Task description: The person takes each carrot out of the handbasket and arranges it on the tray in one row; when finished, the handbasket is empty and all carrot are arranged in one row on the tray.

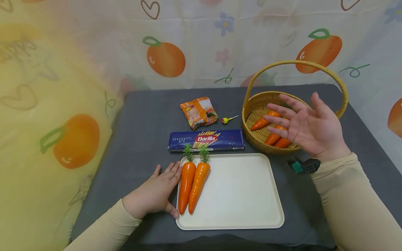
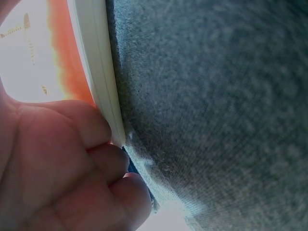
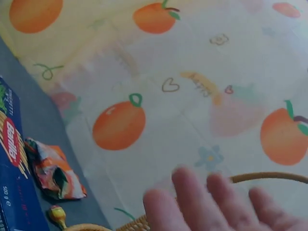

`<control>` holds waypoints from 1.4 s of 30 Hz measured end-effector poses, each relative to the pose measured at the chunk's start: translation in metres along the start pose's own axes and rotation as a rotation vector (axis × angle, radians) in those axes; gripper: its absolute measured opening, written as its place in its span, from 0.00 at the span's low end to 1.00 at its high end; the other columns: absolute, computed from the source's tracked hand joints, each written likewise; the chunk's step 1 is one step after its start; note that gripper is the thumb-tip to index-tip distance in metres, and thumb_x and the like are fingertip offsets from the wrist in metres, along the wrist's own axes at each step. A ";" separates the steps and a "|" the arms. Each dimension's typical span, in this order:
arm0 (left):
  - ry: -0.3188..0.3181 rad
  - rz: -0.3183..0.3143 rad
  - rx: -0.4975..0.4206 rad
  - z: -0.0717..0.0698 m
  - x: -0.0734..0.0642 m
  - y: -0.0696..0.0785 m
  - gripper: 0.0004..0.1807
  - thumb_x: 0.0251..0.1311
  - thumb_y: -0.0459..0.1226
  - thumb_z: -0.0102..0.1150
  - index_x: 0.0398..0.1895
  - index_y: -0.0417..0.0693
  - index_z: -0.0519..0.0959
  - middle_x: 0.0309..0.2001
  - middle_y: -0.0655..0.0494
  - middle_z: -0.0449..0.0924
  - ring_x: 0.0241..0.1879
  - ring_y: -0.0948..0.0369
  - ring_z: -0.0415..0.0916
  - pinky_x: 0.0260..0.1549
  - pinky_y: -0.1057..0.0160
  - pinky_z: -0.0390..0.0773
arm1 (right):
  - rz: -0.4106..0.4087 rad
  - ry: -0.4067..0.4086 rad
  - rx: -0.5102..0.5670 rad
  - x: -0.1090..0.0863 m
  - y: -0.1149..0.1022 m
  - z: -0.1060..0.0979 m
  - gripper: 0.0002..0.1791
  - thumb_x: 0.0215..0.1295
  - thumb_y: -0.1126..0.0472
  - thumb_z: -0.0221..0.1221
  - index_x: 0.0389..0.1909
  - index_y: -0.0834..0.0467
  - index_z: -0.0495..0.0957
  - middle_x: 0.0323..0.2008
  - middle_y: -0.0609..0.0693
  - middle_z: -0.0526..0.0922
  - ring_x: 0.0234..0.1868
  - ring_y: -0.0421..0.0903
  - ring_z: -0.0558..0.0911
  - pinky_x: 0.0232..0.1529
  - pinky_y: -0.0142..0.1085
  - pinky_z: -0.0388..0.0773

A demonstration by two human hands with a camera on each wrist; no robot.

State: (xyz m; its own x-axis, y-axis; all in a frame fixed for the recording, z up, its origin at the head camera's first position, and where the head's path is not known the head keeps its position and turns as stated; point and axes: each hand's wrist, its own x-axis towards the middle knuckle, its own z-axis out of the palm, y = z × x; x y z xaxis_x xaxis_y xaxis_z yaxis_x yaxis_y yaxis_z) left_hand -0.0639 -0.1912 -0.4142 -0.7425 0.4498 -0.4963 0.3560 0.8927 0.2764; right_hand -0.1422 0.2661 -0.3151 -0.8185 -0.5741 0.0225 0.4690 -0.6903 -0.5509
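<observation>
My left hand [image 1: 157, 191] rests along the left edge of a cream tray [image 1: 238, 191], its fingers extended and touching the rim. Two orange carrots [image 1: 186, 184] with green tops lie side by side at the tray's left end, next to that hand. Palm turned up and fingers spread, my right hand [image 1: 309, 127] is held over the right part of a wicker basket [image 1: 260, 143] and holds nothing. Inside the basket lie several more carrots [image 1: 262, 122], partly hidden by the right hand. In the right wrist view the fingers [image 3: 197, 202] show at the bottom.
Behind the tray lies a blue spaghetti box [image 1: 205, 140]. Beyond it are an orange snack packet [image 1: 199, 113] and a yellow lollipop [image 1: 228, 120]. The basket's tall handle [image 1: 295, 62] arches above it. A printed curtain [image 1: 194, 42] hangs behind the grey table [image 1: 141, 125].
</observation>
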 end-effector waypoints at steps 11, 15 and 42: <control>0.009 0.009 0.000 0.001 0.000 -0.001 0.84 0.32 0.70 0.85 0.90 0.39 0.53 0.91 0.44 0.41 0.90 0.41 0.40 0.82 0.23 0.35 | -0.003 0.351 0.035 0.009 0.002 -0.021 0.49 0.81 0.27 0.51 0.90 0.27 0.32 0.92 0.37 0.33 0.93 0.51 0.35 0.90 0.54 0.31; 0.010 0.009 -0.004 0.001 0.000 -0.001 0.84 0.32 0.70 0.85 0.90 0.40 0.53 0.92 0.44 0.40 0.91 0.41 0.40 0.82 0.23 0.34 | 0.003 0.415 0.089 0.014 -0.003 -0.035 0.47 0.82 0.27 0.48 0.89 0.25 0.30 0.91 0.34 0.31 0.92 0.49 0.35 0.90 0.52 0.32; 0.016 0.009 -0.003 0.001 0.000 0.000 0.84 0.30 0.69 0.86 0.89 0.38 0.54 0.91 0.43 0.42 0.90 0.41 0.41 0.82 0.23 0.35 | 0.113 0.682 0.128 0.054 -0.009 -0.053 0.48 0.85 0.28 0.40 0.82 0.24 0.11 0.88 0.30 0.17 0.91 0.50 0.26 0.90 0.50 0.33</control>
State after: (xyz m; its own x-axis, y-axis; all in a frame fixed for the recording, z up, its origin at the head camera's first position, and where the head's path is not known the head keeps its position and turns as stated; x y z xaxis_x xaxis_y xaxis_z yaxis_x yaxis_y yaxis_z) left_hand -0.0638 -0.1915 -0.4149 -0.7481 0.4572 -0.4810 0.3608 0.8886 0.2833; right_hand -0.2086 0.2646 -0.3525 -0.7685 -0.2701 -0.5801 0.5645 -0.7130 -0.4158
